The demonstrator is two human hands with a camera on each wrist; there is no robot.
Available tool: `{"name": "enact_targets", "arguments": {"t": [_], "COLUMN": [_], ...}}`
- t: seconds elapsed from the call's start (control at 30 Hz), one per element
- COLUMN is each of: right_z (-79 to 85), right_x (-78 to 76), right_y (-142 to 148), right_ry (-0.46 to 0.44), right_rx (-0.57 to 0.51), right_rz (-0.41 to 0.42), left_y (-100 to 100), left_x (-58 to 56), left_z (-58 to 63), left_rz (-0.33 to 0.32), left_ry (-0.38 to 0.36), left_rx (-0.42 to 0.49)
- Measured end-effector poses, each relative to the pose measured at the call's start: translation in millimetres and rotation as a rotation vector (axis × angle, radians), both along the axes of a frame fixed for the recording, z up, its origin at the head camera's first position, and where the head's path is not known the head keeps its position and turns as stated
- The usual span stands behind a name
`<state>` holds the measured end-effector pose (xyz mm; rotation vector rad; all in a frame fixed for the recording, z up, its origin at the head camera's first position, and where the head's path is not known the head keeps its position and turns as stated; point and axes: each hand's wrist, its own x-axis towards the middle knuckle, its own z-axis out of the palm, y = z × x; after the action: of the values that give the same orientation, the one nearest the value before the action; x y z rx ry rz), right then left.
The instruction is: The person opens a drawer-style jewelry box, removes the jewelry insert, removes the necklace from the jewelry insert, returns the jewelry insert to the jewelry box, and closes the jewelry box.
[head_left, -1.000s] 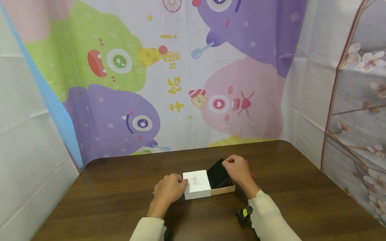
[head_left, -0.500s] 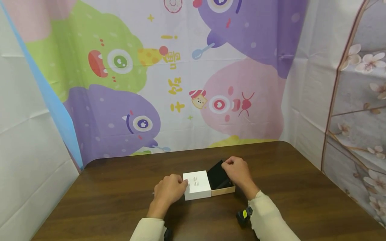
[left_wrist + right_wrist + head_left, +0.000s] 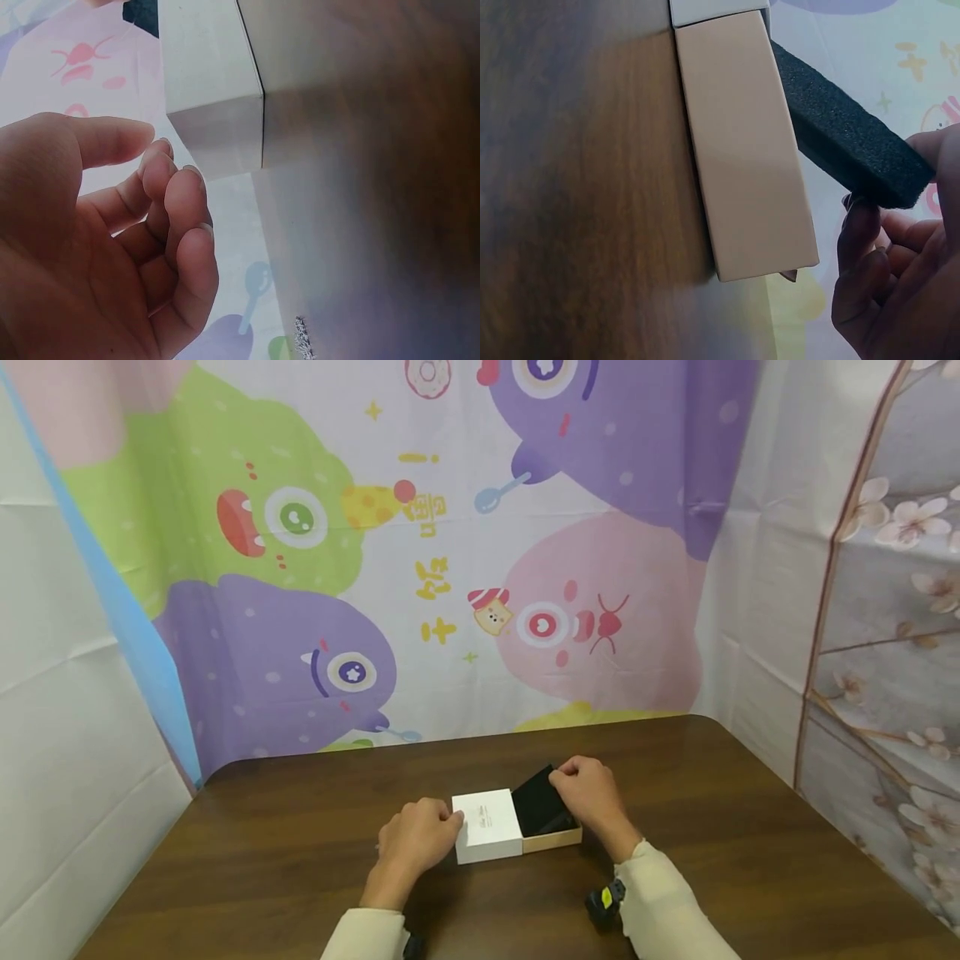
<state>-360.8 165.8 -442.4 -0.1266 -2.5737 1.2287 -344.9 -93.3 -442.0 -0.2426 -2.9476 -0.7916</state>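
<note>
A white box sleeve (image 3: 486,825) with small printed lettering lies on the table, a tan inner tray (image 3: 551,841) standing partly out of its right end. My left hand (image 3: 415,837) is at the sleeve's left end, thumb over the top edge and curled fingers against the end wall. With thumb and fingers, my right hand (image 3: 900,255) pinches the corner of a black foam slab (image 3: 847,124). The slab tilts up out of the tray, raised at its right end while its left end sits low by the sleeve. The tray's inside is largely hidden by the slab.
The brown wooden table (image 3: 300,843) reaches back to a cartoon-print curtain (image 3: 450,552). White cloth (image 3: 67,735) hangs on the left, and a blossom-print panel (image 3: 885,677) on the right. Small black devices, one the right wrist device (image 3: 603,903), sit under the wrists.
Both hands and the box stay almost as they were, the right hand still holding the foam slab tilted. The head view has shifted slightly.
</note>
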Motion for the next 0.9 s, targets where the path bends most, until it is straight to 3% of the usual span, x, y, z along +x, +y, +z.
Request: {"name": "enact_targets", "arguments": {"t": [0.9], "right_z": [1.3], "right_x": [1.7], "right_y": [4.4], "right_ry": [-0.122], "right_rx": [0.158], "right_rz": [-0.050], "left_y": [-0.7], "left_x": [-0.3], "left_z": [-0.6], "left_rz": [0.001], "left_ry": [0.008], "left_rx": [-0.010]}}
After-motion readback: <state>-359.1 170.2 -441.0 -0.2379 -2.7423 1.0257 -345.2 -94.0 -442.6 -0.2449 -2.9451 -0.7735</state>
